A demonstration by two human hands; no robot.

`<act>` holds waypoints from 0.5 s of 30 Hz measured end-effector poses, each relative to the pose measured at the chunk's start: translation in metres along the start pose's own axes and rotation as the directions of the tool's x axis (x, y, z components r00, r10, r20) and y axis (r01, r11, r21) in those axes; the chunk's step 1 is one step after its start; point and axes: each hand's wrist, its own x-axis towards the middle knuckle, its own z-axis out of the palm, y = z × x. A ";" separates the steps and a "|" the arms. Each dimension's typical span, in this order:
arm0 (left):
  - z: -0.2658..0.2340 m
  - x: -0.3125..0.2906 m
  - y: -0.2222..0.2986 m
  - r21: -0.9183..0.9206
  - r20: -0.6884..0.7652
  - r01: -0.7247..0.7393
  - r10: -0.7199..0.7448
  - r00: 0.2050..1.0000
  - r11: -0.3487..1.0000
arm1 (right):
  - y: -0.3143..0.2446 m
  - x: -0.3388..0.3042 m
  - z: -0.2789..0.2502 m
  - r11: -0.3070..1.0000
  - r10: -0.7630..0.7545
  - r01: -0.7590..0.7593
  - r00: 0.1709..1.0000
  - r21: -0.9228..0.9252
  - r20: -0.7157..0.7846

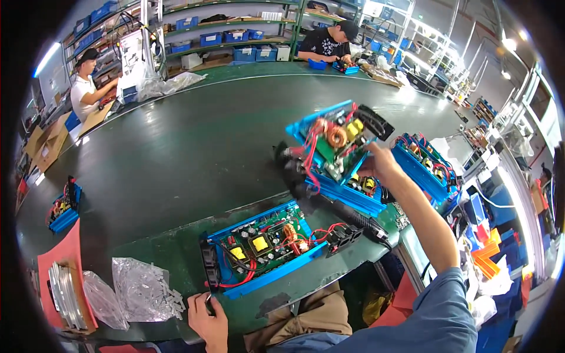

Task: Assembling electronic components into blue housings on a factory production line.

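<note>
My right hand (382, 163) is closed on the edge of a blue-cased circuit unit (336, 138), held tilted above the bench. A copper coil, yellow transformers and loose red wires show on its board; motion blurs it slightly. Beneath it sits another blue-cased unit (353, 194), partly hidden. In front of me lies an open blue-cased circuit unit (265, 247) with black end plates hanging on its wires. At its near left corner is my left hand (209, 320), fingers pinched around a small dark thing I cannot make out.
Another blue unit (426, 165) stands at right, one more (65, 206) at far left. A clear bag of small metal parts (147, 291) and a stack of metal plates (66, 294) lie at near left. A dark power tool (353, 220) crosses the bench. Two people work beyond the dark belt (176, 141).
</note>
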 end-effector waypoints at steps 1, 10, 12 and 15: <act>-0.002 -0.001 0.002 0.008 -0.008 0.005 -0.005 1.000 1.000 | 0.011 -0.003 0.007 0.999 -0.032 0.032 0.999 -0.005 -0.026; -0.002 0.006 0.008 -0.003 0.014 -0.010 0.010 1.000 1.000 | 0.074 0.025 -0.027 0.988 -0.022 0.005 0.994 -0.152 -0.110; -0.003 0.004 0.006 0.002 0.027 0.008 -0.008 1.000 1.000 | 0.076 0.027 -0.021 0.987 0.009 -0.033 0.988 -0.155 -0.157; -0.003 0.004 0.002 0.013 0.020 0.029 -0.030 0.999 0.999 | 0.077 0.033 -0.019 0.984 0.078 -0.101 0.985 -0.147 -0.157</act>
